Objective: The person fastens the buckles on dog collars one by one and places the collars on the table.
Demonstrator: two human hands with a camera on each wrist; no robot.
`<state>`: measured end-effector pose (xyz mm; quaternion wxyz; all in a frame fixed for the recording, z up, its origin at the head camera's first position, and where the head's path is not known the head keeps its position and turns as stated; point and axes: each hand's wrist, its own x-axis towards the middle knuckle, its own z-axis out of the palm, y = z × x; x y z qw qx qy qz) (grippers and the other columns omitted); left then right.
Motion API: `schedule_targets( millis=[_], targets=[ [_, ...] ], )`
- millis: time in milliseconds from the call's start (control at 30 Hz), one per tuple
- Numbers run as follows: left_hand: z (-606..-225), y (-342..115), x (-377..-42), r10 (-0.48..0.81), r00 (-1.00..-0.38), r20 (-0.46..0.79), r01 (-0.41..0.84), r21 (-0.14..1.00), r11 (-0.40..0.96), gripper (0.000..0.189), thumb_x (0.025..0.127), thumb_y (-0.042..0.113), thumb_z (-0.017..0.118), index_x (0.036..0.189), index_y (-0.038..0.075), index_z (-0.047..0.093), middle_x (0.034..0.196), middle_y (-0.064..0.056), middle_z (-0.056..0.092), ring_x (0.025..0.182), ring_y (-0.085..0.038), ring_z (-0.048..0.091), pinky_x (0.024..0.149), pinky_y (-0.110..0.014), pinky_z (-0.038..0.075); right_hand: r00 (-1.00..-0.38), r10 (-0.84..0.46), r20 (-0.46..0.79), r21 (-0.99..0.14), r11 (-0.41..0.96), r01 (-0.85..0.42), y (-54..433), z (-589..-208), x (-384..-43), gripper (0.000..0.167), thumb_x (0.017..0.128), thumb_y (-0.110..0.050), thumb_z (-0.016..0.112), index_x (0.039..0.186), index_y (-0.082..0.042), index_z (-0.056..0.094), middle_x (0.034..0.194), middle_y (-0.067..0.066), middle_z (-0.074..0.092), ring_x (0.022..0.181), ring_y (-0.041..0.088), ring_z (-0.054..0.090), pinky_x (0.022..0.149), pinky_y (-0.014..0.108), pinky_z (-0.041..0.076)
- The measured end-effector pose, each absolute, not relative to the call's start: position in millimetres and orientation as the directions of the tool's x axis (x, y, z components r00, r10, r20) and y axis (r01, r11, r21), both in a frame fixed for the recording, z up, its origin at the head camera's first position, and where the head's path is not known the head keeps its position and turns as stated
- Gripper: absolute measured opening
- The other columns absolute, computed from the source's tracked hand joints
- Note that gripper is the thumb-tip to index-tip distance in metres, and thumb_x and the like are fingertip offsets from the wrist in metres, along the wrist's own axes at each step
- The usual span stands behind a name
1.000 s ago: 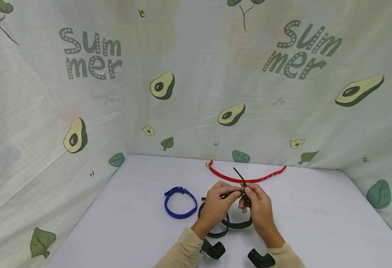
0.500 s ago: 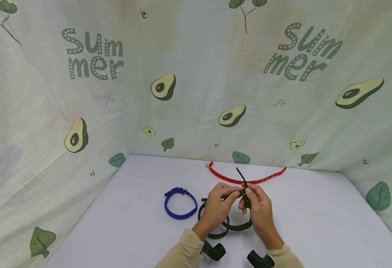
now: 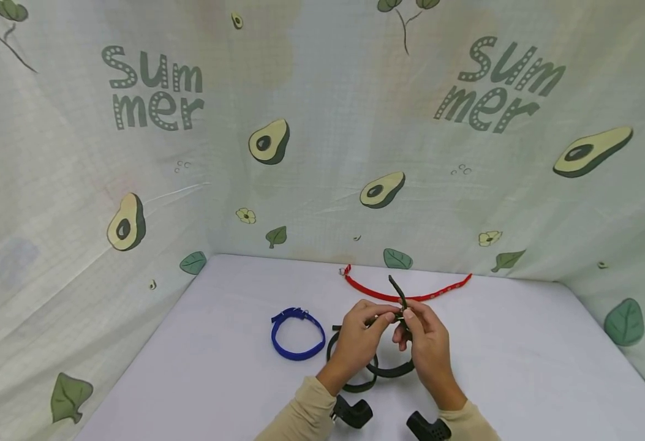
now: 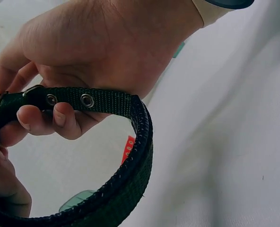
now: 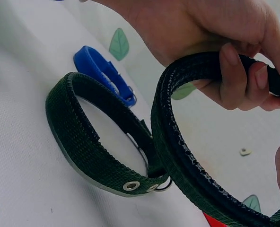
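Both hands hold a dark green dog collar (image 3: pixel 391 371), bent into a ring, in front of me. My left hand (image 3: pixel 355 334) pinches the strap close to the metal buckle. On the other side of the buckle, my right hand (image 3: pixel 429 349) grips the collar between thumb and fingers. The strap's free end (image 3: pixel 397 289) sticks up from between the fingertips. Metal eyelets (image 4: pixel 87 100) show along the held strap in the left wrist view; fingers partly cover the buckle. A second dark green collar (image 5: pixel 74 127) lies looped on the table, partly behind my left hand in the head view.
A blue collar (image 3: pixel 298 356), closed in a ring, lies left of the hands on the white table (image 3: pixel 206 367). Behind the hands a red collar (image 3: pixel 438 294) is stretched out near the back edge. A printed cloth (image 3: pixel 322 153) hangs around the table.
The strap's free end has shifted slightly right and now shows a broader face. Both hands keep nearly the same place and grip; the collars on the table stay put.
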<state>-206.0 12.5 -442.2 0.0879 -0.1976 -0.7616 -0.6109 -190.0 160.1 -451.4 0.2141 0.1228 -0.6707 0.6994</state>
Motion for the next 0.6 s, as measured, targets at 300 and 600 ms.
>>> schedule_targets(
  millis=[300, 600],
  targets=[
    [-443.0, 12.6, -208.3, 0.177, -0.914, 0.366, 0.397, 0.898, 0.189, 0.018, 0.099, 0.032, 0.065, 0.112, 0.027, 0.077, 0.096, 0.01, 0.061, 0.088, -0.011, 0.053, 0.068, -0.026, 0.047, -0.882, 0.122, 0.455, -0.89, 0.041, -0.454, 161.4, -451.9, -191.5, 0.023, 0.104, -0.007, 0.053, 0.124, 0.003, 0.061, 0.083, 0.01, 0.065, 0.057, 0.022, 0.059, 0.048, 0.03, 0.052],
    [-442.0, 13.1, -207.3, 0.168, -0.913, 0.372, 0.398, 0.903, 0.163, 0.018, 0.1, 0.028, 0.065, 0.112, 0.024, 0.077, 0.097, 0.009, 0.061, 0.09, -0.011, 0.055, 0.066, -0.025, 0.047, -0.888, 0.103, 0.448, -0.894, 0.066, -0.443, 162.8, -452.9, -191.9, 0.027, 0.103, -0.008, 0.056, 0.128, 0.0, 0.063, 0.078, 0.01, 0.066, 0.058, 0.022, 0.058, 0.05, 0.029, 0.052]
  ],
)
